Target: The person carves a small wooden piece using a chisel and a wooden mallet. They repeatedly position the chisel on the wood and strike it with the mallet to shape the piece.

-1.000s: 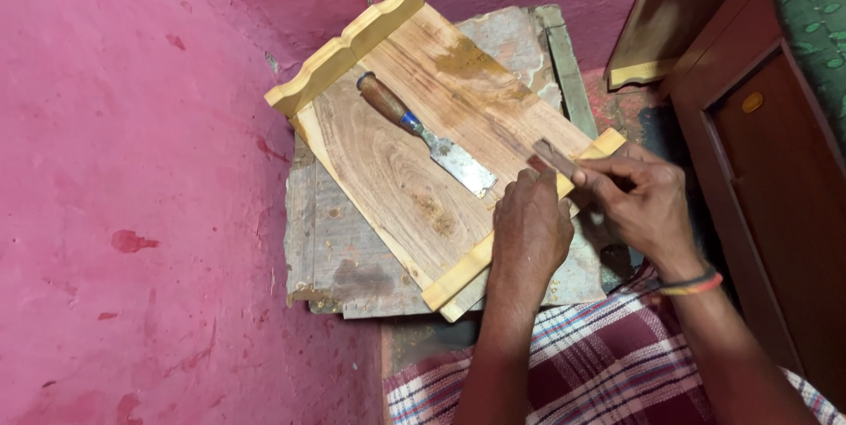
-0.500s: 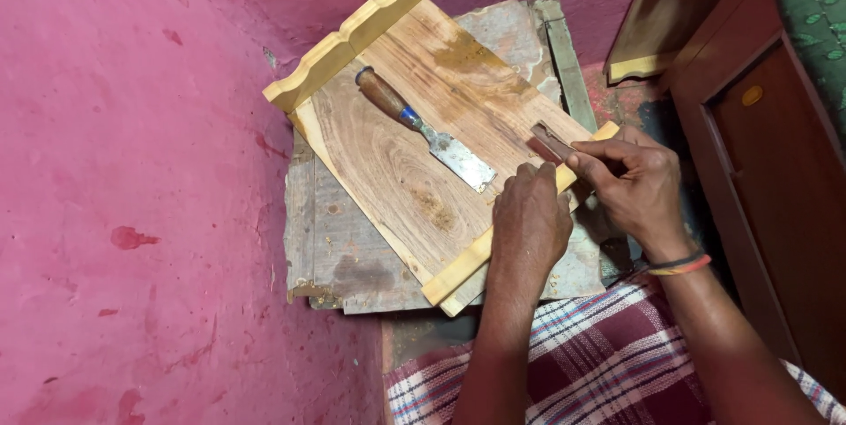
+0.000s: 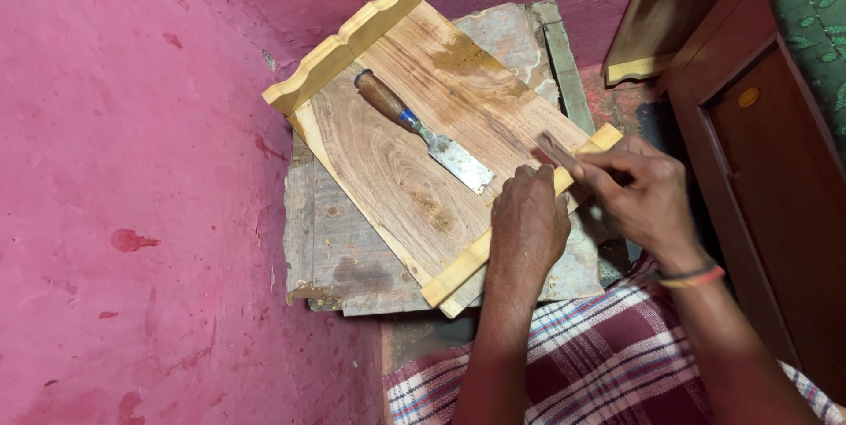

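Observation:
A brown wooden board (image 3: 414, 152) with pale yellow shaped strips at both ends lies on a worn grey slab (image 3: 335, 258). A chisel (image 3: 423, 132) with a brown handle and flat metal blade rests on the board. My left hand (image 3: 527, 222) presses down on the board's near yellow strip (image 3: 458, 271). My right hand (image 3: 639, 192) grips a small flat brown piece (image 3: 555, 150) and holds it against the strip's right end.
A pink wall (image 3: 123, 196) fills the left side and the back. A dark brown wooden cabinet (image 3: 767, 170) stands at the right. A checked maroon and white cloth (image 3: 599, 363) covers my lap at the bottom.
My right hand has shifted slightly along the near yellow strip with the small piece. The left hand, board and chisel have stayed in place.

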